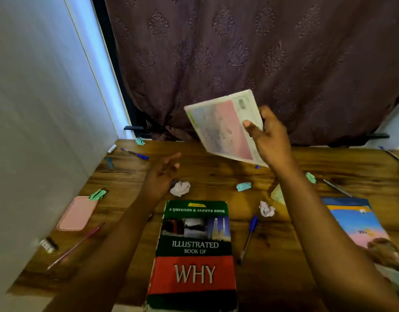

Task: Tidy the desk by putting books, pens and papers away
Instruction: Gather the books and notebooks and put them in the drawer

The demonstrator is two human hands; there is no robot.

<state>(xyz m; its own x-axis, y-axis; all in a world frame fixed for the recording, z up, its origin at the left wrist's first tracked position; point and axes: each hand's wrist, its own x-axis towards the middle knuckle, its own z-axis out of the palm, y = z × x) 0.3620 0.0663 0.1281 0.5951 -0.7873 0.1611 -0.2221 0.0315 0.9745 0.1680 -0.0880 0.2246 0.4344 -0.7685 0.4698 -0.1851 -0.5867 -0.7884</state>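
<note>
Books, 3 in view: a thin pale softcover [221,129] w/ pink and blue-grey panels and a barcode sticker, held tilted in the air above the far part of the table [284,278]; a thick WHY book [194,255], glossy green-and-red cover, flat at the near edge, centre; a blue-and-pink book [360,226] flat at the right, partly behind the right forearm. Right hand [270,136] grips the pale softcover at its right edge, thumb pressed on the cover, fingers curled round the back. Left hand [162,172] hovers over the table holding nothing, its fingers [171,157] loosely apart. Pens, 4 clear: blue-capped pen [134,153] far left, blue pen [248,239] just right of the WHY book, slim pink pen [76,246] near left, grey pen [337,188] at right. Crumpled paper, 6 bits: white wad [180,188] by the left wrist, second white wad [266,208] nr the blue pen; green scraps at far left [140,141], left [97,194], centre [243,186] and right [310,177]. One pink case [77,212], rounded rectangle, smooth, lies flat at left, its top corner touching a green scrap. Table is dark-grained wood. Behind it hangs a purple curtain [239,52] w/ embossed motifs; plain white wall [36,109] at left.
</note>
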